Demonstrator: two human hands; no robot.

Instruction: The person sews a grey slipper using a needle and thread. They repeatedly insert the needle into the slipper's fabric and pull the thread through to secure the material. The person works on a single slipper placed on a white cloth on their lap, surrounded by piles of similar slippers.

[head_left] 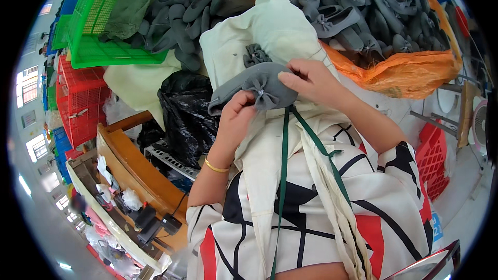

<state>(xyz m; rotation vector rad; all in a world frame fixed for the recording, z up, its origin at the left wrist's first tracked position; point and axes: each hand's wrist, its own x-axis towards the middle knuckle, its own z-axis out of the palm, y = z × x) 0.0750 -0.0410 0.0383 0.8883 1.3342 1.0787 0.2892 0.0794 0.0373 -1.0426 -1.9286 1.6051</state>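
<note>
Holding grey ballet flat over white cloth: left hand pinched on its bow, right hand clamped at the rounded toe, grey ruffled fabric just beyond.

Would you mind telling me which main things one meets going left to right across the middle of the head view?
Red crate, black plastic bag, left hand, grey shoe bow, right hand, red lattice basket, fan.

Grey shoe (bow likewise grey), orange sack, green crate.
</note>
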